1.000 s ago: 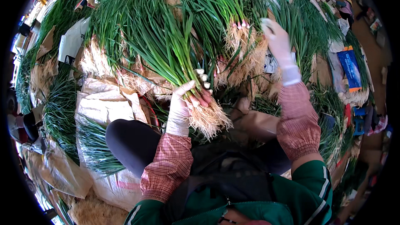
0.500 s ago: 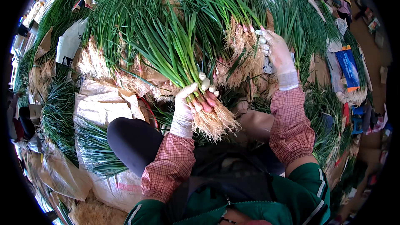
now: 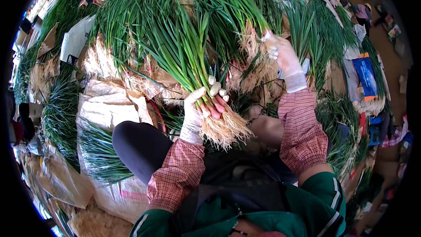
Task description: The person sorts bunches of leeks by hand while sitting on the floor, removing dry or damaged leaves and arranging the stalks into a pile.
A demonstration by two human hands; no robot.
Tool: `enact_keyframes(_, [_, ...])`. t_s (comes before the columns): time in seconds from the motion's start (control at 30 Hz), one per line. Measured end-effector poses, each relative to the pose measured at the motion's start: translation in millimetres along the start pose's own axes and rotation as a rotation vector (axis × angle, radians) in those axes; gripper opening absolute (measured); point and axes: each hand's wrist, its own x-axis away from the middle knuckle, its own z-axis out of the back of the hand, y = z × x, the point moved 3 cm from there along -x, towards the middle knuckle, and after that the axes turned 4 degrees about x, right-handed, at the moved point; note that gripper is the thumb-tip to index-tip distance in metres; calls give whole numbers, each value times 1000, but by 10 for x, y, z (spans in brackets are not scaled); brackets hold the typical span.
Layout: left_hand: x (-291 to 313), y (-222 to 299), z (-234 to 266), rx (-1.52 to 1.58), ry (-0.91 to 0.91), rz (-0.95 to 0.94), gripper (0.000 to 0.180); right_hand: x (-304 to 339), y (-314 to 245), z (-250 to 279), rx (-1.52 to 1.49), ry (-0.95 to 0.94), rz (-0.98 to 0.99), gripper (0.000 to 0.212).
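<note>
My left hand (image 3: 192, 113), in a pale thin glove with white finger covers, is closed around a bunch of spring onions (image 3: 198, 68). Their reddish bulbs and straw-coloured roots hang out below the fingers, and the long green leaves point away to the upper left. Farther off on the right, my right hand (image 3: 284, 57), gloved the same way, pinches the lower stems of some spring onions (image 3: 259, 15) at the edge of the pile. Those fingers are slightly blurred, and how many stems they hold is unclear. Pale roots (image 3: 251, 39) hang beside the fingertips.
Heaps of spring onions (image 3: 127, 22) lie across the far side, more (image 3: 302, 26) at the right. A creased pale sack (image 3: 105, 105) is left of my knee (image 3: 140, 149). A blue-and-orange package (image 3: 365, 77) lies far right; people work at the top right.
My right hand has moved slightly left, and the stems at its fingertips are drawn closer together. My left hand holds its bunch in nearly the same place.
</note>
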Motion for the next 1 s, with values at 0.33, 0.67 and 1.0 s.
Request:
enact_keyframes(0.33, [-53,-190,199,-90,152,24,38,1188,857,-716,-990,-555,-404,23])
enact_keyframes(0.67, [279,8,452,-314,243,207,30,819,760,-1204,439,-201,142,39])
enact_keyframes(1.0, [264,-13,595,-265,257,84,35,837,1049,-1250,-285,91,14,17])
